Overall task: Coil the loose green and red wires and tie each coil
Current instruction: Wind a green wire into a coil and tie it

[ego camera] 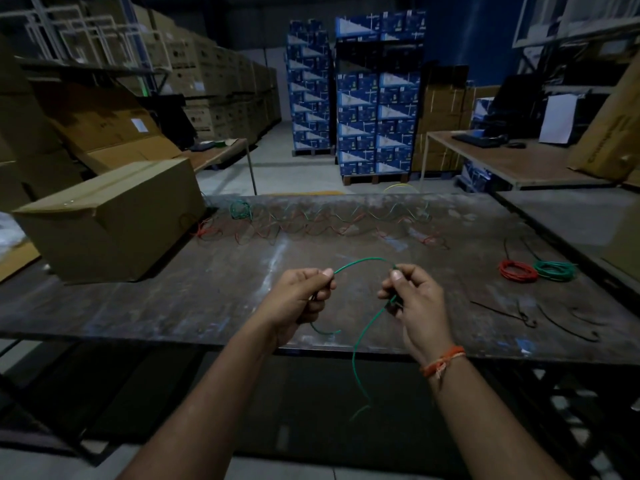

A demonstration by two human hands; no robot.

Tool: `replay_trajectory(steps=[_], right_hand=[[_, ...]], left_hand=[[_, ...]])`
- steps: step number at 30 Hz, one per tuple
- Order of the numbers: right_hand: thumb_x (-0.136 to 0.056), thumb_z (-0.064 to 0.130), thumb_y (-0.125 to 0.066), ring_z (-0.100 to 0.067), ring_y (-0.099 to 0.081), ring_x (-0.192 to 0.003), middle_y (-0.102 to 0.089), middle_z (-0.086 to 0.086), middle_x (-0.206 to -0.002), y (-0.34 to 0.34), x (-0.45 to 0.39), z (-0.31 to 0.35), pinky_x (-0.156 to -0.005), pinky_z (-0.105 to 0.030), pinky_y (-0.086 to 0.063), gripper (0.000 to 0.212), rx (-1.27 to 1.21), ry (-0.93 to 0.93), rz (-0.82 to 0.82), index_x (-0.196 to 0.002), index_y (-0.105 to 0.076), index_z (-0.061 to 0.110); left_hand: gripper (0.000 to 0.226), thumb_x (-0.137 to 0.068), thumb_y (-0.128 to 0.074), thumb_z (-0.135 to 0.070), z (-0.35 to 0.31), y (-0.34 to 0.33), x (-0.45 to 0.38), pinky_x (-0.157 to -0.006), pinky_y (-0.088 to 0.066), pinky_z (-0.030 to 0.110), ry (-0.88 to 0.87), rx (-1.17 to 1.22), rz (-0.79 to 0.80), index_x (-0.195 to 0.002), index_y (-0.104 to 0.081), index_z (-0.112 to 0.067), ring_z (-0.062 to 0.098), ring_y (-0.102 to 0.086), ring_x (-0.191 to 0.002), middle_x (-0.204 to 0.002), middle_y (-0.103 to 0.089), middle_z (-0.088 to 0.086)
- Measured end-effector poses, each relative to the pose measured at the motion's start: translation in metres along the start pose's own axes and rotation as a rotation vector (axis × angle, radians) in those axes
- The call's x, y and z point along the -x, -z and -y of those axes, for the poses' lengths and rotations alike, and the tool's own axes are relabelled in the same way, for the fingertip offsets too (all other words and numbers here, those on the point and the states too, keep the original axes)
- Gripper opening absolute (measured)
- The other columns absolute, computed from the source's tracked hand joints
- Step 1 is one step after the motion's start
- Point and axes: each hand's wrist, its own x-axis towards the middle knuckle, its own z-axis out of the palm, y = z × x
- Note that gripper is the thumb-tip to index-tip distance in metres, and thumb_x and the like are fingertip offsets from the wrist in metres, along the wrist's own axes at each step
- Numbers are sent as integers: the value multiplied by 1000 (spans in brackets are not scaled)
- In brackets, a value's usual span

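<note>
Pinching a green wire (360, 260) just below centre frame, the left hand (300, 296) and right hand (414, 299) each close thumb and forefinger on it, the other fingers curled in. Between the two pinches the wire arches upward in a smooth bow. A short tail curls out under the left hand. From the right hand a longer run drops past the table (138, 306) edge toward the lower centre of the frame, where it fades into the dark.

That bow suggests a thin insulated wire, light, springy enough to hold a curve, yet soft enough to bend with fingertips alone. It will likely try to spring open once looped, so each turn wants trapping under a thumb. The jacket looks smooth and may slide through a loose pinch. The best hold seems to be near the short end, with the left hand anchoring while the right feeds the hanging length into loops.

Along the far edge of the table, upper centre, more loose wires (329, 221), green and red, lie in wavy tangles. At right a red coil (518, 271) touches a green coil (555, 270); whether they are tied cannot be told. Dark ties (502, 311) lie below them, lower right, near enough for the right hand.
</note>
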Motion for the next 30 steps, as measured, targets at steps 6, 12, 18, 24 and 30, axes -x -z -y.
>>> replay_trajectory(steps=[6, 12, 18, 24, 30], right_hand=[[-103, 12, -55, -6, -47, -49, -59, 1, -68, 22, -22, -23, -48, -24, -41, 21, 123, 47, -259, -89, -66, 23], [-103, 21, -53, -8, -56, -56, -64, 3, -63, 22, -2, -67, -70, -36, -52, 38, 1050, -41, 449, -66, -55, 22], [-103, 33, -45, -29, -62, -93, -67, -9, -100, 3, 44, -52, -80, -38, -47, 23, 1340, 320, 854, -96, -61, 18], [-101, 33, -46, -14, -48, -69, -52, -1, -76, -7, 37, 6, -62, -27, -37, 30, 994, 763, 600, -83, -58, 13], [-92, 22, -72, -10, -62, -76, -64, 9, -82, -10, 9, 34, -66, -32, -51, 8, 756, 617, 326, -89, -64, 21]], left_hand=[[26, -93, -62, -32, 12, 15, 6, -44, -24, 17, -132, 251, -62, -78, -57, -12, 7, -27, -44, -54, -32, -7], [34, -104, -45, -40, -2, 6, -7, -47, -27, 17, -192, 608, -239, -86, -56, -14, 4, -34, -44, -55, -37, -10], [27, -109, -38, -26, 12, 15, -20, -53, -44, 18, -234, 718, -389, -104, -58, -9, 7, -50, -56, -64, -53, -5], [25, -110, -34, -21, 41, 6, -6, -64, -54, 25, -254, 88, -250, -114, -51, -3, 20, -68, -70, -71, -66, 6], [23, -109, -34, -17, 38, -16, 3, -42, -28, 21, -243, 113, -54, -107, -50, 0, 12, -35, -41, -56, -44, 10]])
